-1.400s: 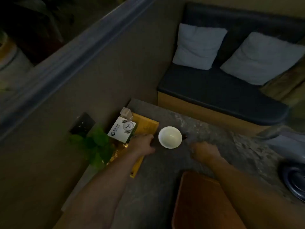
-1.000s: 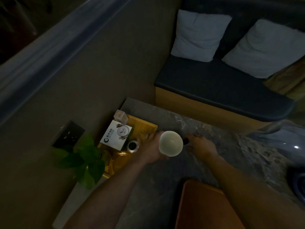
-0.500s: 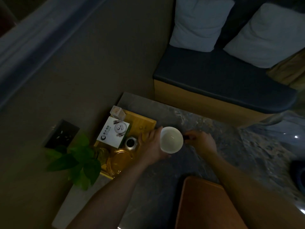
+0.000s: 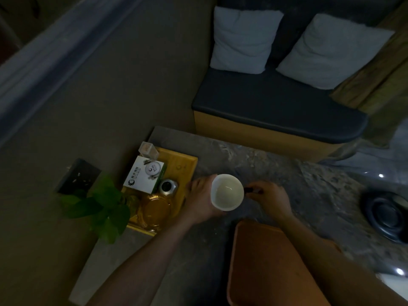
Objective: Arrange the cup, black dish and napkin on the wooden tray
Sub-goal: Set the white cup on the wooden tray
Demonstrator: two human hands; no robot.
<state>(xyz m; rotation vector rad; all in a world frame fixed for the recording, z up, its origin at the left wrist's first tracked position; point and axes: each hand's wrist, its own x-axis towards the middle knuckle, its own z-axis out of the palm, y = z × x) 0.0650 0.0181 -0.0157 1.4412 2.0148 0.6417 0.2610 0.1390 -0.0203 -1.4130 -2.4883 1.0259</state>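
My left hand [image 4: 202, 203] is wrapped around a white cup [image 4: 227, 192] and holds it just above the grey stone table [image 4: 287, 173], mouth up and empty. Right of the cup, my right hand [image 4: 268, 198] pinches the edge of a small dark piece, seemingly the black dish [image 4: 250, 190]; the cup and my fingers hide most of it. The brown wooden tray [image 4: 262, 268] lies near me at the table's front, under my right forearm, with nothing visible on it.
A yellow tray [image 4: 187, 160] at the table's left holds a white box [image 4: 144, 174], a small metal pot [image 4: 168, 187] and a glass jar. A green plant [image 4: 101, 208] stands beside it. A dark round object [image 4: 386, 215] lies at far right. A cushioned bench stands behind.
My left hand has taken the white cup off the table and lifted it. My right hand has slid left and closed on the dark piece beside the cup.
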